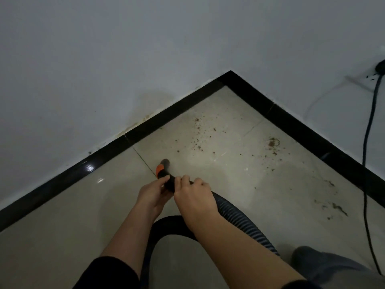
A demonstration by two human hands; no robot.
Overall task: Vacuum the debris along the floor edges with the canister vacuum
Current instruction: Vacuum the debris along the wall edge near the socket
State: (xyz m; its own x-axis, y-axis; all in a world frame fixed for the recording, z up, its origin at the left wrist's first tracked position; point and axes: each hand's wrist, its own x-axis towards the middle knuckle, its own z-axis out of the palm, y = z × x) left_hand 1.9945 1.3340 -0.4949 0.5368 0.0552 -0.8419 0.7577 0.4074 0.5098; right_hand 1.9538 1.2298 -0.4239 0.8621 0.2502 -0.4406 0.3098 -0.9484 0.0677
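You have 2 hands on the hose end. Your left hand point(153, 193) curls round the black cuff just behind the nozzle point(163, 166), and your right hand point(193, 195) grips the hose point(235, 219) beside it. The nozzle sits at frame centre, short of the debris point(200, 138) scattered up and right. Next, I judge, push into that patch, then sweep along the black baseboard point(166, 114) toward the corner. Open tile lies ahead, but mind the cable point(366, 147) hanging at the right edge.

Room corner beyond the fingers point(161, 181) — pale grey walls point(104, 59), black skirting point(177, 108), glossy beige floor tiles point(62, 215), dim light.
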